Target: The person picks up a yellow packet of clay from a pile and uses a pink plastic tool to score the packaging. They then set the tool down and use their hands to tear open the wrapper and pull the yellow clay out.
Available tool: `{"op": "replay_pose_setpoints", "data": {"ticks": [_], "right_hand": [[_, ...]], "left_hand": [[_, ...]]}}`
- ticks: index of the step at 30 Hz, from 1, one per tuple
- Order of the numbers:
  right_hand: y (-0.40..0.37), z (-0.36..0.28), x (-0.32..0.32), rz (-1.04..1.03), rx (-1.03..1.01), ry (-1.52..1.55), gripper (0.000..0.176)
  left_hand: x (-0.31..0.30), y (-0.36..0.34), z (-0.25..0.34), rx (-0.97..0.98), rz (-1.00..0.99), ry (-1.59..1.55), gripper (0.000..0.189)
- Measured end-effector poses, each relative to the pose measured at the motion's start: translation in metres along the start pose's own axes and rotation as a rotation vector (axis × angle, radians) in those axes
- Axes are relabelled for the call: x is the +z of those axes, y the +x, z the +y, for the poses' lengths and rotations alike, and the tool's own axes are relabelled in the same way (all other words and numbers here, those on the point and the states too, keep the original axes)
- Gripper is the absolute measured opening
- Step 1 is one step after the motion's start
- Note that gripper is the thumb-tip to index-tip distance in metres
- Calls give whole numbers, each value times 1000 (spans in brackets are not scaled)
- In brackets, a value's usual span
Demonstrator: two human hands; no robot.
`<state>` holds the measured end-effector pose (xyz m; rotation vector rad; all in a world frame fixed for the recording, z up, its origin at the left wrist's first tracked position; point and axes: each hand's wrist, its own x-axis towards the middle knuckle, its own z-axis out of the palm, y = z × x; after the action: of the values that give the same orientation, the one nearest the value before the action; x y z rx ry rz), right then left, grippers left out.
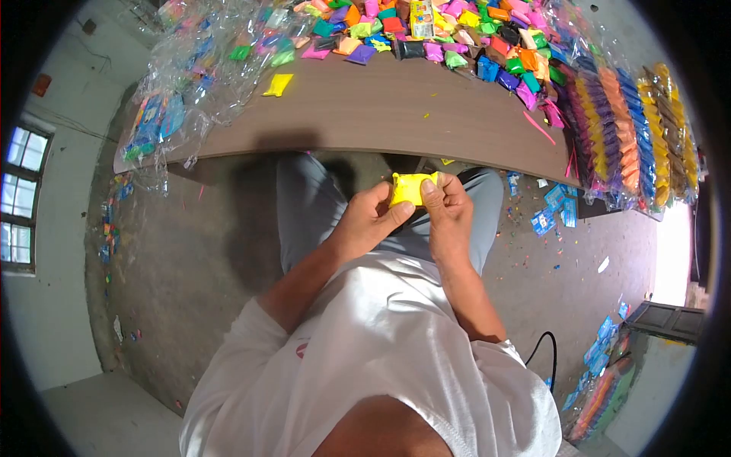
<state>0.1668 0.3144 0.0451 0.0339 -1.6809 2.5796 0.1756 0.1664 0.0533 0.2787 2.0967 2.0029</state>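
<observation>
Between both hands, above the lap and just short of the table's front edge, is a small bright yellow packet (412,189). My left hand (368,216) grips its left end, thumb on the near lower side. The right end is pinched between thumb and fingers of my right hand (449,210). The packet's corners stick out past the fingertips. Another yellow packet (278,84) lies alone on the brown table (327,114), to the left.
A heap of coloured packets (487,42) covers the table's far side. Clear plastic bags (221,68) lie at the left. Strips of packets (617,129) hang over the right edge. Blue wrappers (543,222) and small scraps lie on the floor.
</observation>
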Motion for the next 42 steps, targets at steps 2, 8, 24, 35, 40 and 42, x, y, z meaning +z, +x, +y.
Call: {"op": "replay_pose_setpoints", "data": {"ticks": [2,8,24,35,40,42], "right_hand": [[-3,4,0,-2,4,2,19],[-6,12,-10,6,64,60,8],[-2,4,-7,-116,228,78,20],[-5,5,-1,-112,158,177,26],[-1,8,-8,-97,186,166,26],[1,13,-12,-143,164,188,25]], "left_hand": [[1,-1,1,-9,-20,3,35],[3,-3,-3,26,5,15,38],[3,1,-6,48,98,54,29],[3,3,-12,68,104,119,32],[6,3,-4,-7,98,187,31],[9,3,-12,11,94,172,31]]}}
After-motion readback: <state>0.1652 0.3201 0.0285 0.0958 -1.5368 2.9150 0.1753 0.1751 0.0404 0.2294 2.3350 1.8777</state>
